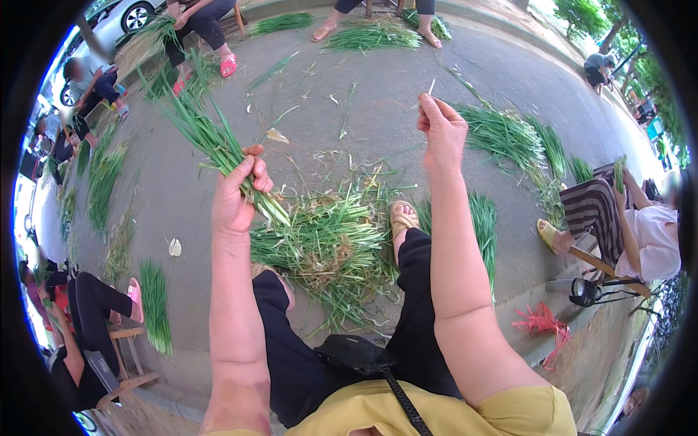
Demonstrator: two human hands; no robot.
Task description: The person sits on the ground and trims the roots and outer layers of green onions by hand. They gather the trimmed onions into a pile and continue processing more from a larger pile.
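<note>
Yellow cloth made up the shirt (378, 407), and a black strap (407, 403) crossed it to a small, dark bag (352, 354) on the lap. The left hand (243, 185) was curled round a bunch (214, 138) of long green stems, up over the near left edge of the heap (334, 247). The right hand (442, 127) was held up, well apart from the bunch, its thumb and finger pinching a thin, pale bit (432, 86).

If the left hand went loose, the stems could slip out and get mixed into the heap. If it squeezed too hard, the soft leaves could bend or bruise. The pale bit looked so light that a puff of wind might take it, and a step of the sandal (402, 218) could squash stems at the heap's edge.

The bunch had smooth, white ends and flat leaves that fanned out like grass. The heap, between the feet, was messy, with brown, dry, curly scraps on top. Red string (542, 327) lay crumpled off to the right. Neater green piles, like the right pile (502, 138), lay on the hard, grey ground (392, 109). Farther off was another long pile (374, 35), and a pale car (116, 29) stood past the people.
</note>
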